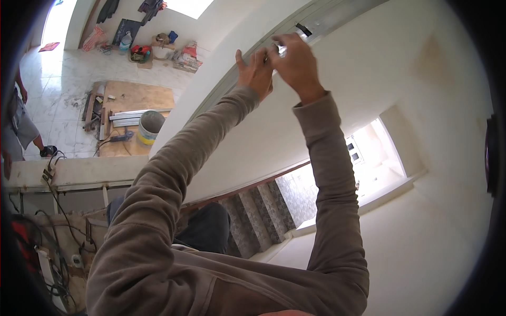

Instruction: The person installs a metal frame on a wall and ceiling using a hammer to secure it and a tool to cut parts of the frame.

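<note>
A white wall [400, 95] is faced, and a grey metal channel [337, 16] is seen running along its upper edge. The right hand [298, 66] is clenched around a small shiny metal piece [282, 50] held just under the channel. The left hand [255, 71] is raised beside it with fingers spread, grasping nothing.

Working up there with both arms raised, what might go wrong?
The small shiny piece pinched by the right hand against the metal track might slip and drop onto the stairs far below. With the left hand also up, neither hand steadies the person, so overbalancing seems possible.
</note>
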The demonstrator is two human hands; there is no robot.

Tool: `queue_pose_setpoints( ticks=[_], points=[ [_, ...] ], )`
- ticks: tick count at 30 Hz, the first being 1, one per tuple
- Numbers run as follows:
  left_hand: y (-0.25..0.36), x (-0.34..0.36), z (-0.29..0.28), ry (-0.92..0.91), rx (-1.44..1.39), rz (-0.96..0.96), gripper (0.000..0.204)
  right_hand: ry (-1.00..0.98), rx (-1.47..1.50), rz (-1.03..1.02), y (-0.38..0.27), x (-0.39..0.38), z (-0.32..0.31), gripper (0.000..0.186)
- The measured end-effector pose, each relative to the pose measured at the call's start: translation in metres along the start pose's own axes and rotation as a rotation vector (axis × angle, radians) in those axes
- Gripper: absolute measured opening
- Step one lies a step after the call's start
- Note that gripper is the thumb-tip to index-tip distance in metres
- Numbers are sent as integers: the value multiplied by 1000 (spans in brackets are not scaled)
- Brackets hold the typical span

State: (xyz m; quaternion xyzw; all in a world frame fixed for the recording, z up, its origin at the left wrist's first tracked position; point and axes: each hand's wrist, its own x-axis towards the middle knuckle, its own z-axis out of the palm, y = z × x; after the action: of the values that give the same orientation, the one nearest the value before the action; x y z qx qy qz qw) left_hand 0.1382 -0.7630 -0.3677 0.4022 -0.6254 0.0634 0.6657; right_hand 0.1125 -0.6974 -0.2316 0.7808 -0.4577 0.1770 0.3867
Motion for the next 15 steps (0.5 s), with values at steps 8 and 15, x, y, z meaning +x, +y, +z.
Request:
queue_pose_setpoints(
  ticks=[8,15],
  points=[
    [-6,0,6,-112,-28,7,62,-322,98,-61,10,17,19,24],
    [-10,-6,6,-63,-13,17,65,-88,163,-35,5,7,30,22]
  ],
)
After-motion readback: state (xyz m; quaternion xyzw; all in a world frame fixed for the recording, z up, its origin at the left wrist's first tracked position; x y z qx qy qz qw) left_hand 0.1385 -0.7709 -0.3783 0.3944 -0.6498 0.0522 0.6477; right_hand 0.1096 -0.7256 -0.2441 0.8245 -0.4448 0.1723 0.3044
